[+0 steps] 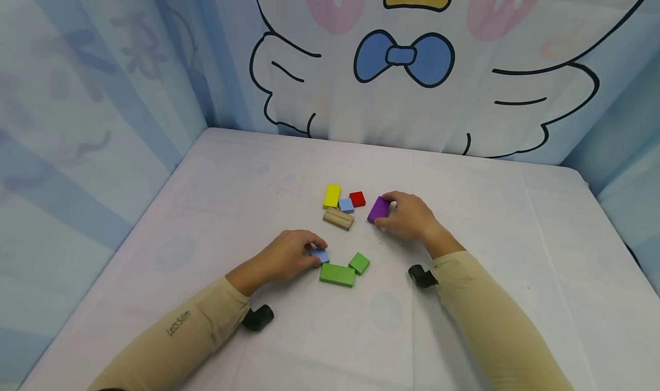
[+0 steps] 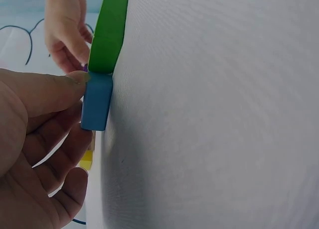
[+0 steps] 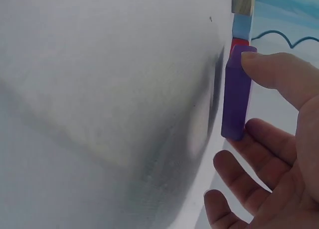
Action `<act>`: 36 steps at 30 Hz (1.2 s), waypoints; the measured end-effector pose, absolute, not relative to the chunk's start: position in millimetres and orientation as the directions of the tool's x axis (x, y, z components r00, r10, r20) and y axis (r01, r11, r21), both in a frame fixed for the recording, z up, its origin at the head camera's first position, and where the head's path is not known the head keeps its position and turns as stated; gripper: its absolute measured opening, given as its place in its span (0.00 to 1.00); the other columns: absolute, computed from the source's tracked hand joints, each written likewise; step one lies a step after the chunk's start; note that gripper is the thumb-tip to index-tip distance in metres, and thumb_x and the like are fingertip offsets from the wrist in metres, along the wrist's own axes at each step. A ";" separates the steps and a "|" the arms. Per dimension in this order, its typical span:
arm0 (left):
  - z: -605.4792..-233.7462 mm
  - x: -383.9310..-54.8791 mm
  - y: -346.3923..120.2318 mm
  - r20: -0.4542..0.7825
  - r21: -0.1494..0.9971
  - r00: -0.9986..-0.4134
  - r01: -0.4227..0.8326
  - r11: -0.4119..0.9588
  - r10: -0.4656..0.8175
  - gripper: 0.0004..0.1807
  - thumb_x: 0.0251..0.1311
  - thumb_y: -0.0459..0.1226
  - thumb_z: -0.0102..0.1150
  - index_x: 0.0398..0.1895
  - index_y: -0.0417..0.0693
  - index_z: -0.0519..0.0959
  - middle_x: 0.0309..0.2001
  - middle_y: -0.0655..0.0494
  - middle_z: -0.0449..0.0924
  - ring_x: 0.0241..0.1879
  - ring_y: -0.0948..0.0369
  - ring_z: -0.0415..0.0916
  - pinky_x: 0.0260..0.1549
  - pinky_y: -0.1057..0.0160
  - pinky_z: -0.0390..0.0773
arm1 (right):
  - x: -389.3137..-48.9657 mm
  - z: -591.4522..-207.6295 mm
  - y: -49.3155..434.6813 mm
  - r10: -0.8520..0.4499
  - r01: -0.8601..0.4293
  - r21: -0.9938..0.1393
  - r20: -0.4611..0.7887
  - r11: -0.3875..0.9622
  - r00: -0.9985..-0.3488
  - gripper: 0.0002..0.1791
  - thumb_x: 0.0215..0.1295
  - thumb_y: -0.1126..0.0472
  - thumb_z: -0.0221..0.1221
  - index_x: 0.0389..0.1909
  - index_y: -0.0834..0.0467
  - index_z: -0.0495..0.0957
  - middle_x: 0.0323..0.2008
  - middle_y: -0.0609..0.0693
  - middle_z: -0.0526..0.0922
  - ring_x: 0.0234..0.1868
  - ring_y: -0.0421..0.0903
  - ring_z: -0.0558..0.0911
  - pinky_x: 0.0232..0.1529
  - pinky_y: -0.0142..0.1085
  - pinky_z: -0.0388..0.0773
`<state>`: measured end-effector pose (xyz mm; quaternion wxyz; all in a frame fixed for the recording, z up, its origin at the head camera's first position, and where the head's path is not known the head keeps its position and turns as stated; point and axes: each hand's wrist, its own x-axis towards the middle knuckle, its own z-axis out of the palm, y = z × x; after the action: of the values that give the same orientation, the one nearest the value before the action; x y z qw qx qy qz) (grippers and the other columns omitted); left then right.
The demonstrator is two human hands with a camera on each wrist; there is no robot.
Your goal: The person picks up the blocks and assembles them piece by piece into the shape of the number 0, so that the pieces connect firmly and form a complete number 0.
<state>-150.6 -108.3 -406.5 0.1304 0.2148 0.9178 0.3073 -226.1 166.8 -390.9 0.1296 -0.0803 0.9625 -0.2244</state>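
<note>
The white table (image 1: 247, 173) bears 1 wooden block (image 1: 338, 218) between hands (image 1: 291, 254) (image 1: 409, 216).

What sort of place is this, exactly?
Probably a small cloth-walled booth or play corner, though what lies beyond is hidden. A cartoon-printed cloth hangs behind a pale table, light-blue patterned cloth hangs at both sides, and small coloured blocks lie on the table.

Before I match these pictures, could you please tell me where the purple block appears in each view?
Head: the purple block is just right of and below centre, pinched in the right hand.
Left wrist: only a purple sliver, upper left, beside the green block's lower end.
Right wrist: right of centre, between thumb and fingers.
Shared landmark: the right hand.
</note>
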 end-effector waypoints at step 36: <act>-405.1 -149.8 -106.9 -0.120 0.621 -0.881 0.293 0.727 0.458 0.15 0.61 0.33 0.69 0.52 0.45 0.83 0.49 0.57 0.83 0.45 0.61 0.77 0.49 0.61 0.78 | -190.6 -390.5 162.4 -0.448 -0.320 -0.479 -0.179 0.817 -0.876 0.34 0.61 0.55 0.68 0.67 0.63 0.72 0.59 0.61 0.78 0.59 0.59 0.76 0.61 0.54 0.71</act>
<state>-149.8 -106.9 -405.1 0.1340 0.2042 0.9195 0.3081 -190.6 162.4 -390.5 0.1431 -0.2037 0.9424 -0.2232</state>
